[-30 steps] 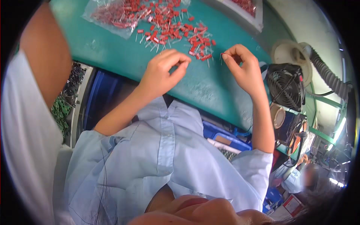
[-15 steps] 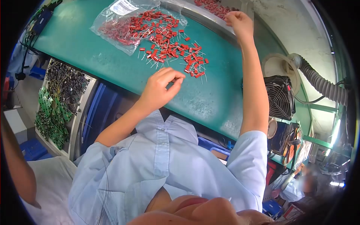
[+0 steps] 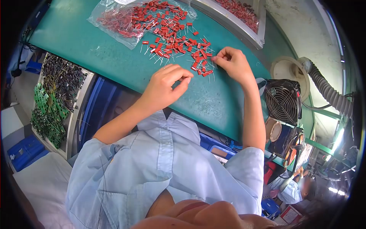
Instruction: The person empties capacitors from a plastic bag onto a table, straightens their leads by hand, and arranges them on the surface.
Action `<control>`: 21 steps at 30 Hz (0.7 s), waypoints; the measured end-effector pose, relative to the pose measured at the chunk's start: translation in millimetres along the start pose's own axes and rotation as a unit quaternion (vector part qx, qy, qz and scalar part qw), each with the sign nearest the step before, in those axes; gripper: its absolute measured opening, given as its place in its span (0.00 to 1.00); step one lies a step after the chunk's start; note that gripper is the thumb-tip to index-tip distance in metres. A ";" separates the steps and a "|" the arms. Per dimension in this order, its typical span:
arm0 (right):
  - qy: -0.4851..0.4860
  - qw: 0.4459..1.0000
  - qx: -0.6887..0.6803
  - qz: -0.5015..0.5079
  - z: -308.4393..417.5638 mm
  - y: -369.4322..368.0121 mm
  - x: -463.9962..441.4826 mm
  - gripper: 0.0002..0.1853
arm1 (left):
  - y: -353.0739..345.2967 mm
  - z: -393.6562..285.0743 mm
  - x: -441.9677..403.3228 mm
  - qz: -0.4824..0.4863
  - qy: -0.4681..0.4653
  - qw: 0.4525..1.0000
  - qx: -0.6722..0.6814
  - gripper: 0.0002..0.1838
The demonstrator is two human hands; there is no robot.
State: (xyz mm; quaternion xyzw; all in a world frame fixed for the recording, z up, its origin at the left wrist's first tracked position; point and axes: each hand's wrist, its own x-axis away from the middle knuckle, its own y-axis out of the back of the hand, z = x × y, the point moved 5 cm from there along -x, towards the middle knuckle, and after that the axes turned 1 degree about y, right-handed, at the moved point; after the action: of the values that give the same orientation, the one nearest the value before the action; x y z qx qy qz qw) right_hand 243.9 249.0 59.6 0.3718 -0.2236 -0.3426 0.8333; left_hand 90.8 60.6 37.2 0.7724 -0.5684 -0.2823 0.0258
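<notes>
Many small red capacitors (image 3: 173,38) with two thin wire leads lie in a loose heap on the green tabletop. Part of the heap is inside a clear plastic bag (image 3: 131,42). My left hand (image 3: 167,84) hovers at the near edge of the heap, fingers curled and the thumb close to the index finger; whatever is between them is hidden. At the right edge of the heap, my right hand (image 3: 233,65) has thumb and index tip together beside the leads of the outermost capacitors. I cannot make out whether a capacitor is between those tips.
A metal tray (image 3: 260,41) holding more red capacitors stands at the far right of the green tabletop (image 3: 207,103). Beyond my right arm are a black fan (image 3: 283,100) and a grey hose (image 3: 328,86). Green circuit boards (image 3: 49,114) fill a rack at left. Another person (image 3: 291,191) is at lower right.
My right hand has come down and left from the metal tray to the right edge of the capacitor heap. My left hand has barely moved. The view has shifted slightly, showing more of the tray.
</notes>
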 end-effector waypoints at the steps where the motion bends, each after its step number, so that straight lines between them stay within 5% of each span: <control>1: 0.012 1.000 -0.020 0.003 -3.3 -2.6 -3.2 0.13 | -0.1 0.1 0.2 -0.003 -0.002 1.000 0.003 0.04; 8: 0.003 0.977 -0.206 -0.057 -0.9 19.8 21.7 0.07 | -0.2 1.5 1.4 -0.014 -0.015 1.000 0.001 0.04; 14: -0.022 0.945 -0.326 -0.010 1.7 12.3 64.4 0.11 | -0.4 1.9 2.5 -0.014 -0.017 1.000 0.000 0.05; 21: -0.025 0.939 -0.343 0.019 -9.9 -1.4 86.1 0.11 | -0.8 1.9 2.2 -0.012 -0.018 1.000 -0.002 0.05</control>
State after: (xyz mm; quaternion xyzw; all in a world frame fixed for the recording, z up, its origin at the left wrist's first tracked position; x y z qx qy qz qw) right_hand 306.8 189.4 62.5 0.0512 -0.1200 -0.3919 0.9107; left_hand 91.0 59.4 34.4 0.7737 -0.5593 -0.2975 0.0134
